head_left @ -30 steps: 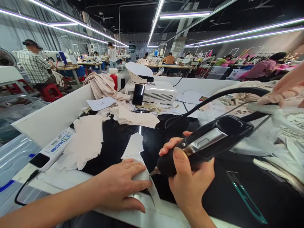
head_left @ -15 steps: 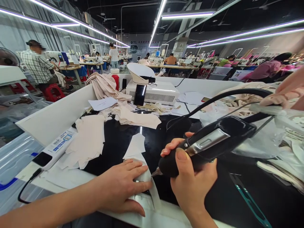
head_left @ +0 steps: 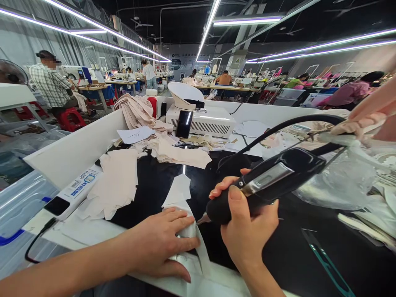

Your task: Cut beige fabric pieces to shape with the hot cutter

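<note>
My left hand (head_left: 157, 243) lies flat with fingers together, pressing a white fabric strip (head_left: 179, 194) onto the glossy black table (head_left: 154, 181). My right hand (head_left: 244, 231) grips a black corded hand tool (head_left: 272, 177). The tool's small metal tip (head_left: 201, 219) touches the strip just beside my left fingertips. A thick black cable (head_left: 278, 126) arcs from the tool's rear toward the right.
Beige fabric pieces (head_left: 117, 181) and a paper slip (head_left: 136, 134) litter the table's left and back. A white machine (head_left: 201, 117) with a phone (head_left: 185, 123) leaning on it stands behind. Another person's hand (head_left: 365, 113) holds a clear plastic bag (head_left: 340, 181) at the right. Teal tweezers (head_left: 324, 260) lie near the front right.
The view has shifted slightly. My right hand and the tool have edged a little up and left along the strip; my left hand stays pressed down.
</note>
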A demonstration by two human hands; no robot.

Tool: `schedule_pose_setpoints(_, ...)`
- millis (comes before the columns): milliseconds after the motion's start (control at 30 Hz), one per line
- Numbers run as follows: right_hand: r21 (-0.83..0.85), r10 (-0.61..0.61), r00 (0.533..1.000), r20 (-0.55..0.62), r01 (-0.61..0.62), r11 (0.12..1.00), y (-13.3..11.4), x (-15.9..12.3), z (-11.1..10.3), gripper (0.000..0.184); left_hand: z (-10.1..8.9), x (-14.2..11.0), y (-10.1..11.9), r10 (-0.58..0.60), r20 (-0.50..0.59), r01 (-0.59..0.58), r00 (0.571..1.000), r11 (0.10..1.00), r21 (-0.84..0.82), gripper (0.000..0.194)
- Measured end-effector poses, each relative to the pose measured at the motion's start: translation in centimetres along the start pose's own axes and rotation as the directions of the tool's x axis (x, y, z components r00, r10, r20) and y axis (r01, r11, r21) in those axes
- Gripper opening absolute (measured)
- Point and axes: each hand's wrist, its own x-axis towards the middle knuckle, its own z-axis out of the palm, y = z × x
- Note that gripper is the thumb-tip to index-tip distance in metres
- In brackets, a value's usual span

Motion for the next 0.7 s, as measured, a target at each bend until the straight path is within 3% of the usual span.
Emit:
schedule_pose_setpoints(433,0.048,0.014,1.000,-0.008,-0.013,0.999,0.4,0.4,0.4,0.033,0.1,-0.2,0.2,-0.005,-0.004,0.005,1.000,0.998,-0.065,0.065)
schedule_pose_setpoints(600,0.026,0.043,0.999,-0.028,-0.043,0.999,-0.1,0.0,1.0,0.034,0.0,-1.2,0.2,-0.041,0.019,0.042,0.999,0.997,-0.057,0.054)
schedule_pose_setpoints(700,-0.042,0.057,0.998,-0.020,-0.058,0.997,0.0,-0.3,1.2,0.037,1.5,-2.4,-0.9,-0.018,-0.072,0.014,0.997,0.998,-0.058,0.059)
